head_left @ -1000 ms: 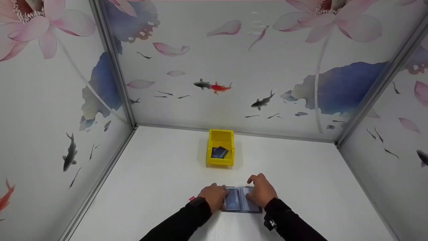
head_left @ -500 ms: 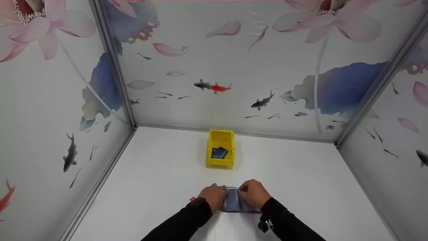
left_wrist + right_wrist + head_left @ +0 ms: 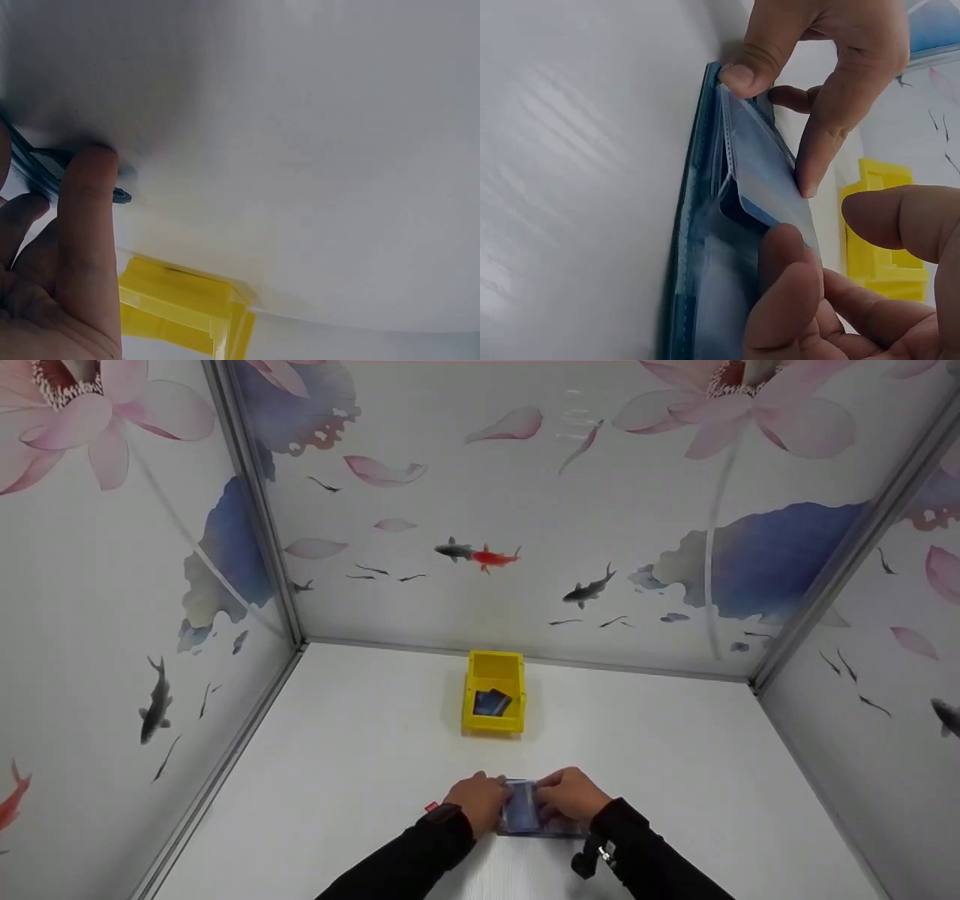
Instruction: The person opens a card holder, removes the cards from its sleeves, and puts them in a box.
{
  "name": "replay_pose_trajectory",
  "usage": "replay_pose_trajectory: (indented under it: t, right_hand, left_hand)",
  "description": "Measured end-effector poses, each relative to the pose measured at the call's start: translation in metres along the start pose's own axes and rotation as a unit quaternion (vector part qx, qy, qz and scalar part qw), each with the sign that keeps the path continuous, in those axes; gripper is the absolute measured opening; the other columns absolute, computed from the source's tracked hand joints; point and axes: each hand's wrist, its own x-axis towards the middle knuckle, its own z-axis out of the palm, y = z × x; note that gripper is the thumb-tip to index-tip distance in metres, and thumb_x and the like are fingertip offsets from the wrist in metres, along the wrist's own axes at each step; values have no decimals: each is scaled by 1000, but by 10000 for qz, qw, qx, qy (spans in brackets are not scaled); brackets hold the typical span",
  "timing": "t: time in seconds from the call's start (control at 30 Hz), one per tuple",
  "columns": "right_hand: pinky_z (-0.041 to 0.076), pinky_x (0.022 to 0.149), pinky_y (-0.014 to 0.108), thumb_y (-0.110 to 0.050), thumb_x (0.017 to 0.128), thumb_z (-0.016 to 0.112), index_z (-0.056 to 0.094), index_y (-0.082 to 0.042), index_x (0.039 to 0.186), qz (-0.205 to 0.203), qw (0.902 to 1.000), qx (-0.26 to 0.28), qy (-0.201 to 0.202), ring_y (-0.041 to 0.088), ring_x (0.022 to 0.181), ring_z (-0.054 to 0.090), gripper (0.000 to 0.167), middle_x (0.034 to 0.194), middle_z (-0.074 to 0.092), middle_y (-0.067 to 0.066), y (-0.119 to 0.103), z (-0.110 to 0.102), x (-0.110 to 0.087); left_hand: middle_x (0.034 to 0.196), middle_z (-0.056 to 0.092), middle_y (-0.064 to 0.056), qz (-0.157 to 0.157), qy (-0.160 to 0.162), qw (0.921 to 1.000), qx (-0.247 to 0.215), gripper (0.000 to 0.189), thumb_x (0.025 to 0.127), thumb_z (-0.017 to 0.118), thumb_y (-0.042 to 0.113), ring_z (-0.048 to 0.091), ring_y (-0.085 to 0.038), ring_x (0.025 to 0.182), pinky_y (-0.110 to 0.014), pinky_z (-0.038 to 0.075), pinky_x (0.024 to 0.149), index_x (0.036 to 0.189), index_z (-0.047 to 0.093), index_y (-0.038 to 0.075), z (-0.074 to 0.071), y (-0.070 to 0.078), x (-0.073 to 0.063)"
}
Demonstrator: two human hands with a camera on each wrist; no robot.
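An opened card holder [image 3: 551, 832] with a dark blue cover and clear sleeves lies on the white table. My left hand [image 3: 478, 801] grips its left side. In the right wrist view, that hand's thumb [image 3: 739, 79] presses a corner, and its index finger lies along a sleeve. A blue card [image 3: 769, 161] shows through this raised sleeve, its dark edge standing out near the middle of the holder. My right hand [image 3: 574, 795] is bent over the holder's right half, fingertips pinching the card's edge. Its upper finger [image 3: 874, 216] stays apart from the card.
A yellow bin [image 3: 493, 724] stands beyond the holder by the back wall, with dark blue cards [image 3: 493, 703] inside. Printed panels [image 3: 480, 495] enclose the table at the back and both sides, joined by grey metal posts [image 3: 259, 510].
My right hand has moved left from the right-hand page to the middle of the holder, and its raised finger has come down. The left hand stays in place.
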Motion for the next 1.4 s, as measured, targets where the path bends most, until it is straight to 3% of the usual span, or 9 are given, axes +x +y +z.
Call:
replay_pose_trajectory:
  t: [0.17,0.3,0.47,0.6,0.77,0.97,1.2,1.4]
  right_hand:
    - [57,65,25,-16,98,78,83,3,116,-30,9998,-176,48,13,74,73,27,92,81,6,1,2,-2]
    - [54,62,25,-9,95,80,78,1,109,-156,9997,-186,98,13,71,68,17,93,77,7,0,2,-4]
    - [49,58,24,-4,89,82,76,-1,107,-23,9998,-97,200,11,65,63,19,89,74,5,1,3,-3]
    - [48,57,25,-3,85,83,77,-2,115,107,9994,-14,315,12,64,61,31,85,71,4,4,5,1]
    - [50,58,28,-5,81,86,76,-1,127,60,9992,-41,394,15,68,63,47,89,73,7,8,3,6]
    - [52,63,28,-10,86,91,73,-1,139,-30,9999,35,163,16,77,68,56,95,77,7,8,-4,1]
    - [50,61,29,-7,89,90,74,0,135,-347,9990,190,223,14,68,61,50,80,69,1,11,-11,-3]
    - [53,63,32,-5,92,85,73,4,126,-635,9965,391,386,16,67,62,36,75,67,1,13,-20,-6]
  left_hand:
    - [142,80,1,74,125,9999,56,46,98,91,29,73,-22,104,-38,64,89,143,80,23,2,0,-1]
    - [146,78,2,34,96,9998,150,55,96,93,33,74,-22,112,-36,64,93,149,76,27,3,0,-1]
    - [152,75,2,-25,-77,9998,208,59,99,90,34,73,-22,120,-37,64,99,155,72,28,0,1,-2]
    - [154,74,3,-68,-157,9995,256,57,101,88,33,73,-22,122,-36,64,100,155,71,28,-1,3,-2]
    - [148,77,3,24,-95,9992,376,54,99,90,34,73,-20,113,-34,64,95,151,75,26,-4,2,-4]
    - [142,79,2,209,-150,9985,482,49,99,90,38,72,-19,105,-34,64,90,145,78,26,-5,0,-3]
    - [129,80,1,315,-5,9974,653,38,99,90,33,68,-20,95,-33,63,85,135,83,25,0,-1,-1]
    - [118,79,1,272,105,9986,435,31,96,93,35,63,-20,87,-33,61,80,123,85,20,0,0,-3]
